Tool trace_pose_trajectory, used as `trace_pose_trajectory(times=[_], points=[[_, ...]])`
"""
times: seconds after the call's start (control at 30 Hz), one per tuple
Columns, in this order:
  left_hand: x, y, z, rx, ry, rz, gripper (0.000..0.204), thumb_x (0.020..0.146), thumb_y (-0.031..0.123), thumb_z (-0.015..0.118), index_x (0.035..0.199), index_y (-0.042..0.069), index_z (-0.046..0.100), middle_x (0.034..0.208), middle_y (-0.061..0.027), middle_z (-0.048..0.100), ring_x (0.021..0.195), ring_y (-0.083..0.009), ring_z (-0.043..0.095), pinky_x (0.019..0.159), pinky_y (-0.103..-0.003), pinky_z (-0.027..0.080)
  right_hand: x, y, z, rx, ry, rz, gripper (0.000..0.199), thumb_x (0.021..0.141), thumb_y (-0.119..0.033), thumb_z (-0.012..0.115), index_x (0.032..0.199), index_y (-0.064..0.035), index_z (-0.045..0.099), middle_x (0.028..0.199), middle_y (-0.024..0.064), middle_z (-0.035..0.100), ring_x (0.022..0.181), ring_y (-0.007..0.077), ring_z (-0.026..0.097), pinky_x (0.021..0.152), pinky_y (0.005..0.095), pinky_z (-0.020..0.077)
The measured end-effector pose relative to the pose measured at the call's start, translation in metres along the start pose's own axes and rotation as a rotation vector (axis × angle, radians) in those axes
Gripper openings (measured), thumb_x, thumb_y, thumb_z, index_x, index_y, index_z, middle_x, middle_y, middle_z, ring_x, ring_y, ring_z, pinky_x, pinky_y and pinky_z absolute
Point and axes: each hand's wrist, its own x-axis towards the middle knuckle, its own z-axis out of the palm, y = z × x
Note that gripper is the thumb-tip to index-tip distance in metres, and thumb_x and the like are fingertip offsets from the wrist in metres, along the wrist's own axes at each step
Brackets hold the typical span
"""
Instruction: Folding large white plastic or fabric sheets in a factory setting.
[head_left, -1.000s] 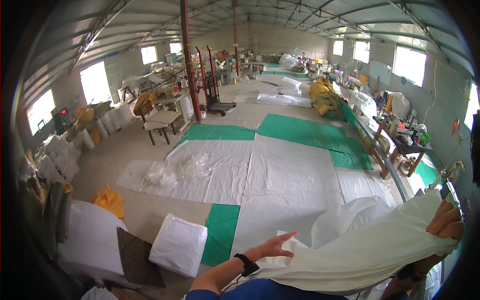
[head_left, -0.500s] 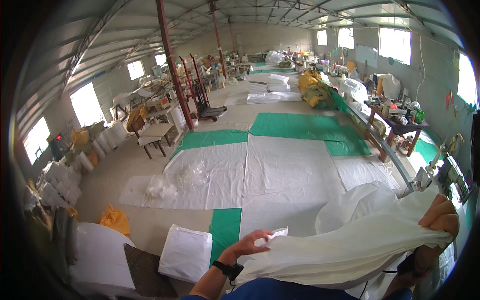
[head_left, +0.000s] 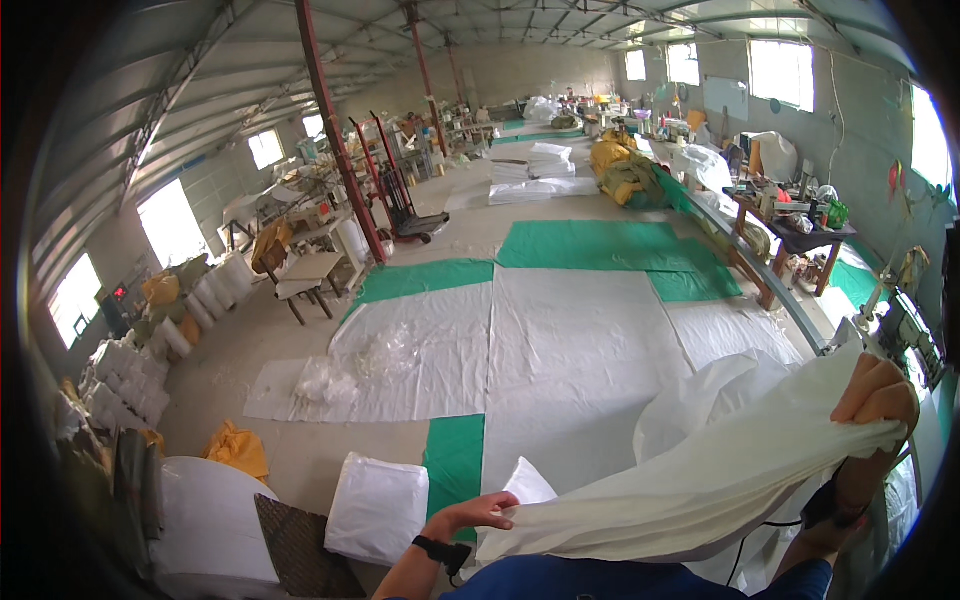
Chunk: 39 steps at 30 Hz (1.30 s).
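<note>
A wide white sheet of thin fabric or plastic stretches across my front, raised at its right end. My right hand is closed in a fist on its upper right corner. At the sheet's left end, my left hand has its fingers closed on the edge, with a dark band on that wrist. A small white flap sticks up beside the left fingers. Beyond the sheet, looser white material billows out. The lower part of the sheet hangs in front of my body, partly out of sight.
White and green ground sheets cover the floor ahead. A wrapped white bundle lies at the left, near a large white roll. A metal rail and a cluttered table run along the right. A hand truck stands by a red post.
My left hand has moved left and slightly down with the sheet's edge. My right hand has risen a little, pulling the sheet tauter. The view has shifted slightly.
</note>
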Motion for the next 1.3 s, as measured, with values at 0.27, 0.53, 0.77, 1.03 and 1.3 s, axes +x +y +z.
trace_pose_trajectory(times=[0.27, 0.53, 0.77, 1.03, 1.3], points=[[-0.012, -0.034, 0.025, 0.447, 0.176, -0.129, 0.035, 0.081, 0.041, 0.066, 0.092, 0.008, 0.06, 0.072, -0.0035, 0.052, 0.072, -0.0155, 0.049, 0.069, -0.03, 0.042, 0.001, 0.028, 0.022, -0.011, -0.042, 0.238, 0.025, 0.071, -0.019, 0.074, 0.069, -0.0087, 0.051, 0.061, 0.0038, 0.057, 0.051, 0.0102, 0.046, 0.049, 0.0239, 0.0327], [-0.053, -0.041, 0.018, 0.757, 0.608, 0.062, 0.025, 0.085, 0.031, 0.055, 0.089, 0.007, 0.052, 0.077, -0.0106, 0.057, 0.07, -0.0274, 0.06, 0.062, -0.04, 0.046, -0.007, 0.018, 0.031, -0.196, -0.028, 0.353, 0.04, 0.04, -0.012, 0.08, 0.068, -0.0077, 0.052, 0.062, 0.0037, 0.051, 0.057, 0.0176, 0.05, 0.055, 0.0304, 0.0389], [-0.095, -0.125, 0.014, 0.58, 0.204, 0.2, 0.035, 0.09, 0.041, 0.048, 0.104, 0.01, 0.055, 0.096, -0.0152, 0.062, 0.087, -0.0346, 0.06, 0.076, -0.04, 0.048, -0.044, 0.014, 0.033, -0.364, 0.127, 0.589, 0.043, 0.048, 0.005, 0.071, 0.083, -0.0093, 0.05, 0.077, 0.0027, 0.053, 0.071, 0.0151, 0.051, 0.076, 0.032, 0.0439], [-0.119, -0.101, -0.003, 0.77, 0.208, -0.017, 0.041, 0.09, 0.045, 0.046, 0.109, 0.01, 0.056, 0.096, -0.0147, 0.062, 0.089, -0.0337, 0.06, 0.079, -0.039, 0.048, -0.024, -0.049, 0.067, -0.562, -0.083, 0.312, 0.029, 0.049, -0.007, 0.072, 0.064, -0.0098, 0.048, 0.063, 0.0008, 0.047, 0.059, 0.0142, 0.046, 0.057, 0.0278, 0.0365], [-0.204, -0.085, 0.029, 0.521, 0.238, 0.023, 0.03, 0.087, 0.034, 0.056, 0.103, 0.008, 0.058, 0.092, -0.0143, 0.062, 0.083, -0.0353, 0.06, 0.074, -0.042, 0.049, -0.028, -0.124, 0.078, -0.494, 0.07, 0.271, 0.026, 0.052, -0.008, 0.073, 0.066, -0.0098, 0.051, 0.063, 0.0004, 0.047, 0.06, 0.0142, 0.046, 0.058, 0.0283, 0.0356]])
